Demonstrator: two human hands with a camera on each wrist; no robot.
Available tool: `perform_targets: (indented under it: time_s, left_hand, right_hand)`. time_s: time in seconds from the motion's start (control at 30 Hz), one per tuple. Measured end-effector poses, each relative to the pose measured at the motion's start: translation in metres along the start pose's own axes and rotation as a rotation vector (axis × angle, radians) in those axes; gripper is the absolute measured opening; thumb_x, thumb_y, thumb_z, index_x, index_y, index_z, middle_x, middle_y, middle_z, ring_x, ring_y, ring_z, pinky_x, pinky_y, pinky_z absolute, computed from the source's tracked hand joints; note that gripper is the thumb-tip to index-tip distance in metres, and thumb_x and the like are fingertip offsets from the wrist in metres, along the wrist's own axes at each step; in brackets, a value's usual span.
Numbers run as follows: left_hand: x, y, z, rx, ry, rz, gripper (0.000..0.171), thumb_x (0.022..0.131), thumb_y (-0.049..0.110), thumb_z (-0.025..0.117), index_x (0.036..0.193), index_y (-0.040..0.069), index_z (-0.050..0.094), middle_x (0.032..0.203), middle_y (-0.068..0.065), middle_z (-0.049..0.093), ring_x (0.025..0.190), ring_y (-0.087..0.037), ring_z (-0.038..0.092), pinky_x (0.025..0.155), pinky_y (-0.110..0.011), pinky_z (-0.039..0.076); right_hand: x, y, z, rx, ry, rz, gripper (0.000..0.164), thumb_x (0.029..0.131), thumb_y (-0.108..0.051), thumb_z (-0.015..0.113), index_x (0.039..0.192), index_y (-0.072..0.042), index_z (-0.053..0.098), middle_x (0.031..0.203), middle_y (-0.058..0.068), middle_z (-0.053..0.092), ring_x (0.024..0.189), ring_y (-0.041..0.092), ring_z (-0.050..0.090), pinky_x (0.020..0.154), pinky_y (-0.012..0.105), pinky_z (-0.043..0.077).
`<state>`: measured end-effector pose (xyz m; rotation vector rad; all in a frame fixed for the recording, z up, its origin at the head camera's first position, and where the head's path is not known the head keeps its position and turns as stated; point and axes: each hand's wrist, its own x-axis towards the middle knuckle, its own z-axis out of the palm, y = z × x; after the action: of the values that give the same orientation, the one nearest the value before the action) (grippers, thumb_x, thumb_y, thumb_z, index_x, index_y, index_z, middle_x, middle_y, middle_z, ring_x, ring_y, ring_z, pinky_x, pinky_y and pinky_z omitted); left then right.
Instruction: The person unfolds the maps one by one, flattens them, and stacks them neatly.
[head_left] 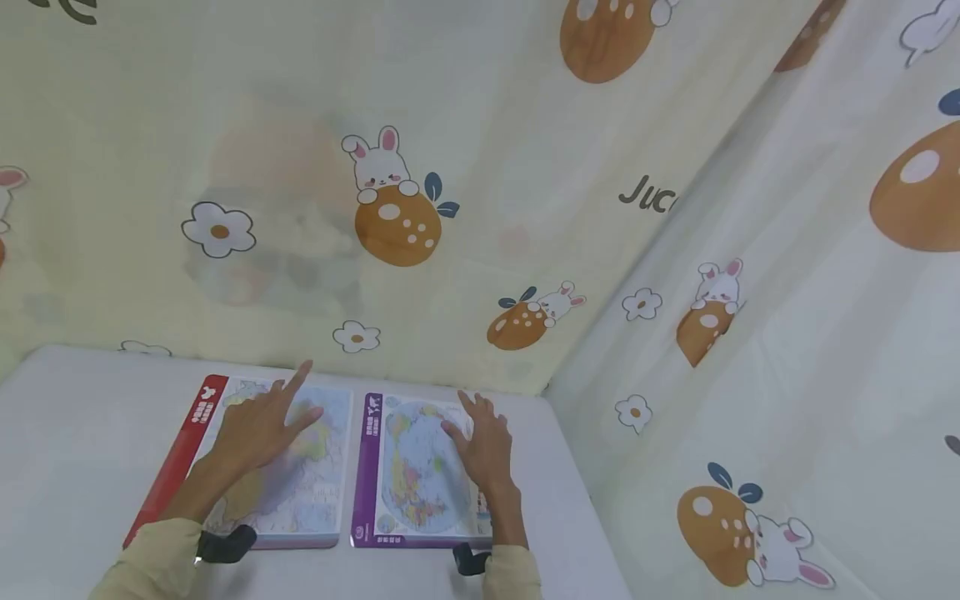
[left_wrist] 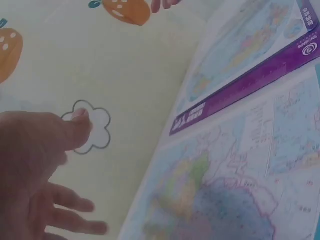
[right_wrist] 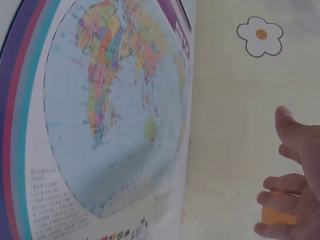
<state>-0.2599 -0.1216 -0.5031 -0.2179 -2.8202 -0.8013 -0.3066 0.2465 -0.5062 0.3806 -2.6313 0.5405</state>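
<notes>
Two map boards lie side by side on the white table. The left one, a map with a red side band [head_left: 176, 454], sits under my left hand [head_left: 258, 425], whose fingers are spread and hold nothing. To its right is the world map with a purple side band [head_left: 367, 475]. Over that map's right part is my right hand [head_left: 486, 446], fingers loosely extended, nothing held. In the left wrist view, my left thumb and fingers show apart beside the maps. The right wrist view has the world map [right_wrist: 125, 110] close up, with my right fingers off to its side.
A pale curtain [head_left: 480, 208] printed with rabbits, orange fruit and flowers hangs behind the white table [head_left: 67, 442] and along its right side. Dark straps [head_left: 227, 546] circle both wrists over light sleeves [head_left: 153, 562].
</notes>
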Motion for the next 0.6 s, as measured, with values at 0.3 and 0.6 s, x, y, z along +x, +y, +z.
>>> perform_targets:
  time_s: [0.3, 0.6]
  left_hand:
    - [0.005, 0.019, 0.025, -0.184, 0.088, -0.054, 0.039, 0.107, 0.027, 0.067, 0.131, -0.003, 0.073, 0.113, -0.025, 0.081, 0.093, -0.04, 0.077, 0.078, -0.053, 0.061]
    - [0.008, 0.049, 0.062, -0.496, 0.096, -0.184, 0.031, 0.106, 0.008, 0.057, 0.116, -0.017, 0.073, 0.093, -0.029, 0.079, 0.056, -0.017, 0.063, 0.051, -0.029, 0.056]
  right_hand:
    - [-0.008, 0.005, -0.004, -0.049, 0.166, 0.175, 0.032, 0.1, -0.031, 0.079, 0.126, -0.012, 0.081, 0.101, 0.008, 0.086, 0.089, 0.033, 0.08, 0.081, 0.058, 0.059]
    - [-0.017, 0.018, 0.002, 0.018, 0.19, 0.307, 0.023, 0.098, -0.016, 0.081, 0.114, 0.0, 0.083, 0.094, 0.014, 0.084, 0.074, 0.025, 0.077, 0.072, 0.045, 0.061]
